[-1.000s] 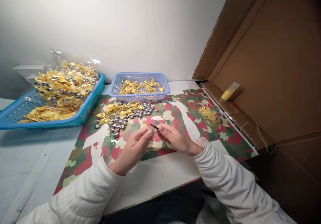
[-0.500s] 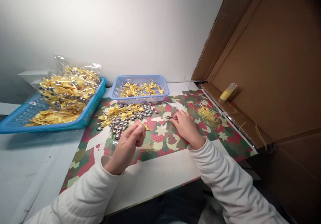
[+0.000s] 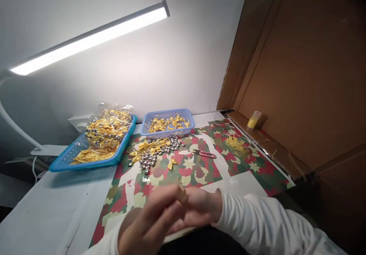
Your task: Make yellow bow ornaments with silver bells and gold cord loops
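Near the front edge of the mat, my left hand (image 3: 158, 218) is blurred, its bent fingers together and tips against my right hand. My right hand (image 3: 197, 207) lies palm up, partly behind the left, with most of its fingers hidden. Whatever may be between the two hands does not show. Beyond them, red-handled thread snips (image 3: 205, 154) rest on the mat. A single yellow ribbon bow (image 3: 172, 164) lies in front of a pile of silver bells (image 3: 148, 159) and yellow bows with long ties (image 3: 151, 145).
A blue basket (image 3: 143, 129) of bows stands at the back. Left of it, a larger blue tray (image 3: 126, 144) holds a clear bag (image 3: 107, 127) of belled bows. Yellow thread scraps (image 3: 236, 145), a spool (image 3: 253, 121) and cardboard wall (image 3: 300, 79) are on the right; a lamp (image 3: 94, 37) shines above.
My right hand has let go of the snips, which now lie on the mat. Both hands have come together, closer to me. A bow now lies alone on the mat. The view has tilted up.
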### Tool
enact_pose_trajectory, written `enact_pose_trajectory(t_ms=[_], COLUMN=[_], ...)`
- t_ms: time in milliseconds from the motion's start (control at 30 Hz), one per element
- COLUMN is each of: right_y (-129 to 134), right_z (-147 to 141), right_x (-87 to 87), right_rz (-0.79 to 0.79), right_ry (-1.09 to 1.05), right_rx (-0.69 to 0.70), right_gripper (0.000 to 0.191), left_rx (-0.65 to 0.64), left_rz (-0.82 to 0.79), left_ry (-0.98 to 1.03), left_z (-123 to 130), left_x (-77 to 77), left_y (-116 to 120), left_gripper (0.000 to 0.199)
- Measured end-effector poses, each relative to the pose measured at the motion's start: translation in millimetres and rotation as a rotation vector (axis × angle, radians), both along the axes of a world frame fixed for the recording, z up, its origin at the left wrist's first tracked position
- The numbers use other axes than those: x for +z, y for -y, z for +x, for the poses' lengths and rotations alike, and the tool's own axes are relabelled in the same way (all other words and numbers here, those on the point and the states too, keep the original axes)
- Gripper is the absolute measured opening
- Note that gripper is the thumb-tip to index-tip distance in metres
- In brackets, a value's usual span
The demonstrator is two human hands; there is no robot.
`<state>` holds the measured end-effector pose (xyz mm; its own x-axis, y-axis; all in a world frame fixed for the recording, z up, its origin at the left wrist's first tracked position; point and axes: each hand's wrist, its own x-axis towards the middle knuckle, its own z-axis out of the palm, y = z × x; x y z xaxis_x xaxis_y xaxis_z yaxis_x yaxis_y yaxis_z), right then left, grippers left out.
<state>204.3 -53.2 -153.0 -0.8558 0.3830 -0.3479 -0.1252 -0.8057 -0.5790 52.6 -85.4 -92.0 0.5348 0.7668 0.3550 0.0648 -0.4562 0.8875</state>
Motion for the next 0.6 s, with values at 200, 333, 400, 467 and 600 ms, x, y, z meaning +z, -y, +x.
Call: enact_pose_trajectory(t_ms=[200, 333, 400, 467, 600], right_y=[-13.3, -43.7, -63.2, -81.0, -100.0], right_z=[13.4, 36.5, 34.6, 24.4, -1.0], right_x=[-7.2, -4.0, -5.0, -10.1, -26.9], right_rz=[0.607, 1.153, 1.207, 1.237, 1.258], right_ry=[0.479, 0.771, 0.795, 0.790, 0.749], right_rx=[-0.242, -0.447, -0.509, -0.519, -0.520], right_gripper=[0.020, 0.008, 0.006, 0.010, 0.008], left_rx=[-0.244, -0.315, -0.352, -0.412, -0.243], left_rz=[0.009, 0.067, 0.168, 0.267, 0.237], left_ry=[-0.228, -0.259, -0.295, -0.369, -0.488], left_z=[16.8, 28.5, 37.3, 42.6, 24.9], left_x=[-15.4, -47.8, -62.8, -69.2, -53.9], left_y=[27.4, 31.2, 34.1, 35.8, 17.2], left_gripper=[0.047, 0.046, 0.037, 0.020, 0.032])
